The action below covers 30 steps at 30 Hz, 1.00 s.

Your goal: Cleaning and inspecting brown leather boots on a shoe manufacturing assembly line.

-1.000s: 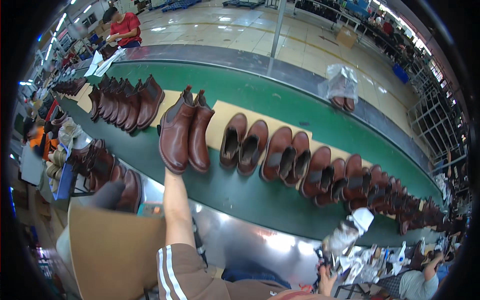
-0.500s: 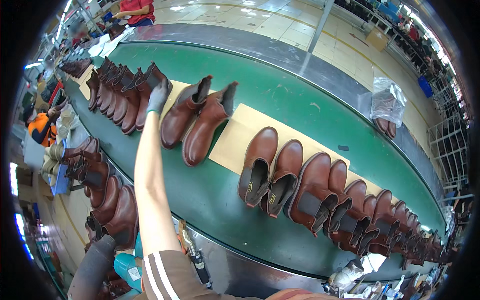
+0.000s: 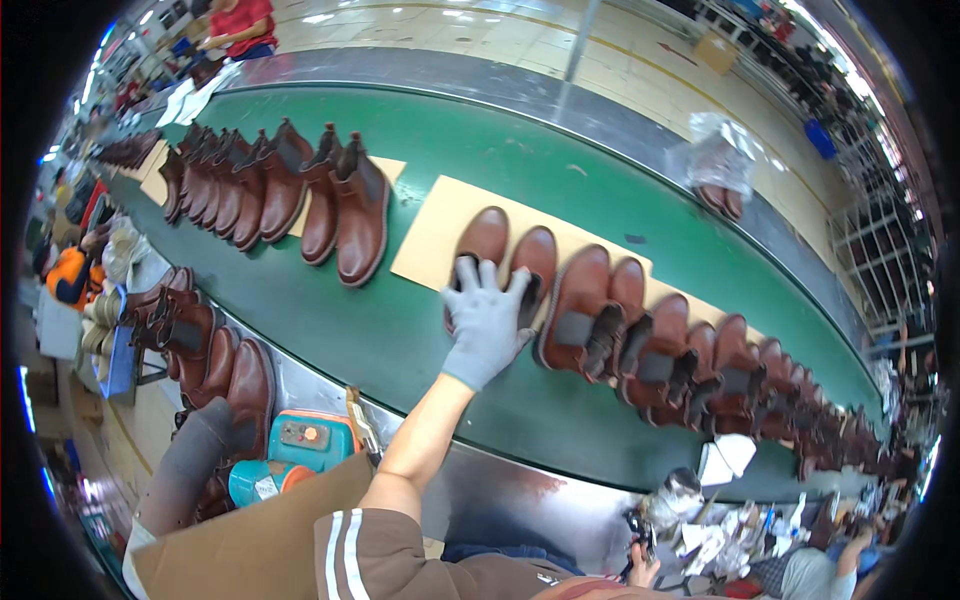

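My left hand (image 3: pixel 485 325), in a grey glove, is palm down over a pair of brown leather ankle boots (image 3: pixel 484 236) on the green table. Its fingers are spread across the boots' dark openings and hide part of them; whether they grip is not plain. At the lower edge my bare right hand (image 3: pixel 642 568) closes round a black hand tool (image 3: pixel 638 530), mostly hidden. Left of my gloved hand a similar pair of boots (image 3: pixel 362 235) stands upright beside a row of boots (image 3: pixel 245 195).
A tan card sheet (image 3: pixel 425 235) lies under the pair at my hand. More boots (image 3: pixel 665 340) run off to the right. Along the near side are a teal machine (image 3: pixel 310 435), brown cardboard (image 3: pixel 260 530) and other boots (image 3: pixel 250 380). Plastic-wrapped shoes (image 3: pixel 718 170) sit on the far ledge.
My left hand has let go of the upright boots on the left and moved right over the other pair. The lone upright pair now stands closer to the row. Brown cardboard now shows at lower left.
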### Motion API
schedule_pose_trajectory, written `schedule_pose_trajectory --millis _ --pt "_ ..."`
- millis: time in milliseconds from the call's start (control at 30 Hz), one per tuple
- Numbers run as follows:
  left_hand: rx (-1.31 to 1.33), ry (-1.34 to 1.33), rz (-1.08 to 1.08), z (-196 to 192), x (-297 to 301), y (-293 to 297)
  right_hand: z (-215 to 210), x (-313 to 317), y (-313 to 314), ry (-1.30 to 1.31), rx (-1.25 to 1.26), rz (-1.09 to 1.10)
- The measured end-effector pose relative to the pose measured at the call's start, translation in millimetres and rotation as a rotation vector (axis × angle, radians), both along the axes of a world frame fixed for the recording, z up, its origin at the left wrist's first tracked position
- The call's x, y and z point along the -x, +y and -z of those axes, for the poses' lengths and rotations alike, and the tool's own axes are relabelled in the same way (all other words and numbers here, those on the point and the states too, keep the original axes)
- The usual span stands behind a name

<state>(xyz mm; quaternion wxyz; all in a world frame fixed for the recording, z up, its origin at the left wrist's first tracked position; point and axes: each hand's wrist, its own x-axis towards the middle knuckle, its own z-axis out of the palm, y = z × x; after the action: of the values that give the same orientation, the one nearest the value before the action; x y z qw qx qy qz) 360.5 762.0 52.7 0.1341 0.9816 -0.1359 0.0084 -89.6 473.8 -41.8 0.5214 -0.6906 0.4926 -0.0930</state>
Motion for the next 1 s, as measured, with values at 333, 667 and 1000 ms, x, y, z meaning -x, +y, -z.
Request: schedule_pose_trajectory --millis 333,667,1000 --pt "-0.337 0.048 0.006 58.9 -0.5 4.2 20.6 23.5 -35.0 -0.006 -0.127 -0.125" --pt "-0.124 0.068 0.466 -11.5 262.5 -29.3 -59.4 -29.7 45.7 -0.382 0.319 -0.603" --pt "0.955 0.140 -0.420 24.9 392.6 49.9 24.0 -51.5 63.2 -0.123 -0.395 -0.640"
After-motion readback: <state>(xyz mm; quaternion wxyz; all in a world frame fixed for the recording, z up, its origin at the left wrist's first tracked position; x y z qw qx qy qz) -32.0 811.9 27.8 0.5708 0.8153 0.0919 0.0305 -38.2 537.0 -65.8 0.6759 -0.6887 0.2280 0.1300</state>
